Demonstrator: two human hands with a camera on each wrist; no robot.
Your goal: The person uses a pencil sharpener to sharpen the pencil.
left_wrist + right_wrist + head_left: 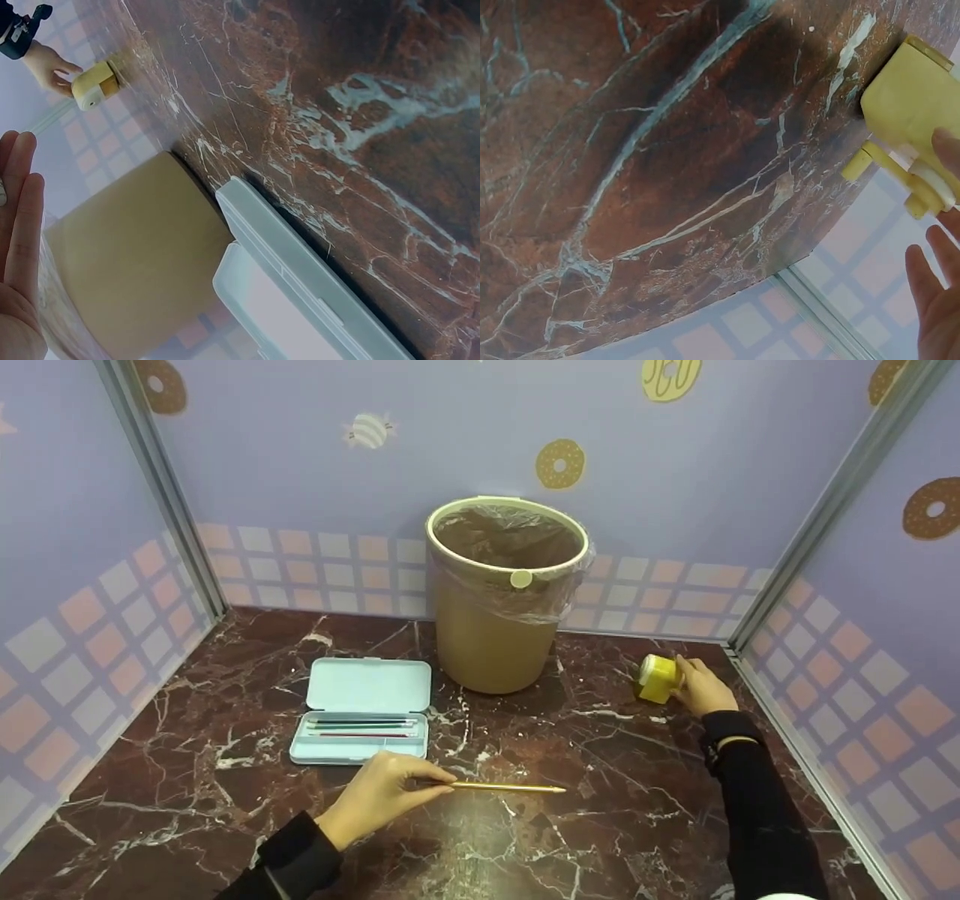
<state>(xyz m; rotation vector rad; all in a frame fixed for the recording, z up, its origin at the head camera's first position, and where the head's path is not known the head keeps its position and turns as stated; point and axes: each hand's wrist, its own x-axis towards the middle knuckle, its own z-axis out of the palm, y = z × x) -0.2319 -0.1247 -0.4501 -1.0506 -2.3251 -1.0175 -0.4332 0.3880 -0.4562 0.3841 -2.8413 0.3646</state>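
Note:
Thumb and fingertips of my left hand [384,793] pinch a gold-coloured pencil [510,787] by one end. The pencil lies level in the head view, its tip towards the right. Over on the right, my right hand [705,688] grips a yellow crank pencil sharpener [655,682] from its right side. Its yellow body and crank handle [889,166] show in the right wrist view, with the thumb against the body. Just beyond my left hand, a pale blue pencil case [369,685] lies with its lid up, several pencils [360,724] inside it.
A tan bin [495,637] lined with a clear plastic bag stands behind the case, near the back wall. Patterned lilac panels [285,472] enclose the dark red marbled table [525,847] at the back and both sides.

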